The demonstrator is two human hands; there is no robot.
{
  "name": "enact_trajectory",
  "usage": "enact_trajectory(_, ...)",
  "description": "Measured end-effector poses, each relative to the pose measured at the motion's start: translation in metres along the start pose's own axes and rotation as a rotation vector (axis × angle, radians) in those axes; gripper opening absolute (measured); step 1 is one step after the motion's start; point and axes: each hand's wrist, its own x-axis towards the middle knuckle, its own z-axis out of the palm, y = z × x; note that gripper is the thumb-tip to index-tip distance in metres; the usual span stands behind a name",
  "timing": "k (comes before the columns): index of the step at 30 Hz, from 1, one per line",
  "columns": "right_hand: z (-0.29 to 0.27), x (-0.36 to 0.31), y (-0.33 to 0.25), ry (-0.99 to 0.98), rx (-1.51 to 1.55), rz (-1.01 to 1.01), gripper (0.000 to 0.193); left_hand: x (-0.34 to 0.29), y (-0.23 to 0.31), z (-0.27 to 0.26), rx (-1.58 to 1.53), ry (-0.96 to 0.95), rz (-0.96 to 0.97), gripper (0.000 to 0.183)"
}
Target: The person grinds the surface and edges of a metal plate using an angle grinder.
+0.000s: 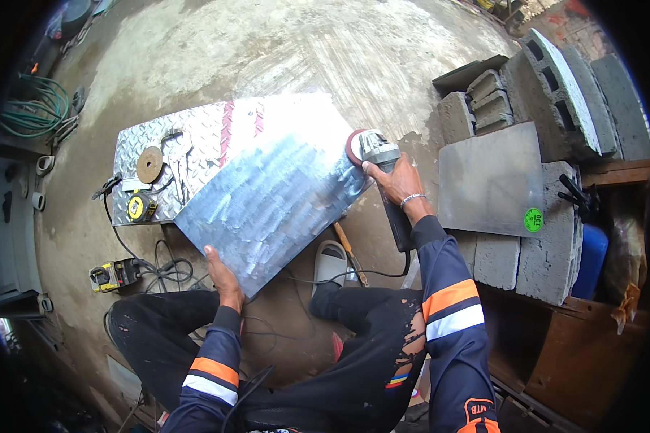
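Observation:
A bare metal sheet point(267, 209) with brushed, streaky marks lies slanted in front of me. My left hand point(226, 280) grips its near left corner, thumb along the edge and the other fingers partly hidden. My right hand point(404, 189) is wrapped round an angle grinder point(379, 150) at the sheet's right edge. The grinder's reddish disc point(354, 149) is over that edge; I cannot tell if it touches. Beneath the sheet, a tread-patterned metal plate point(141, 137) carries locking pliers point(178, 155), a brown round disc point(149, 165) and a yellow-black tape measure point(141, 207).
Concrete blocks point(542, 94) are stacked at the right, with a flat grey plate point(487, 173) against them. A wooden-handled tool point(348, 249) lies by my sandalled foot point(330, 263). Black cable point(170, 270) loops near a yellow-black box point(113, 276). A green hose point(40, 108) is coiled far left.

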Motion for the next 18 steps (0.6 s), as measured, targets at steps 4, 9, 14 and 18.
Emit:
enact_trajectory(4,0.006,0.018,-0.017,0.029,0.013,-0.001,0.099,-0.002,0.001,0.003,0.009,-0.003,-0.004,0.086)
enact_trajectory(9,0.011,0.017,-0.03,0.066,-0.05,0.02,0.091,-0.002,-0.002,0.003,0.023,0.02,0.041,0.083)
enact_trajectory(14,0.003,-0.007,-0.011,-0.053,0.001,0.047,0.097,0.006,-0.007,-0.01,-0.036,-0.012,0.056,0.082)
enact_trajectory(18,-0.006,-0.031,0.038,0.039,-0.028,0.002,0.094,0.001,-0.006,0.002,-0.028,-0.024,0.047,0.083)
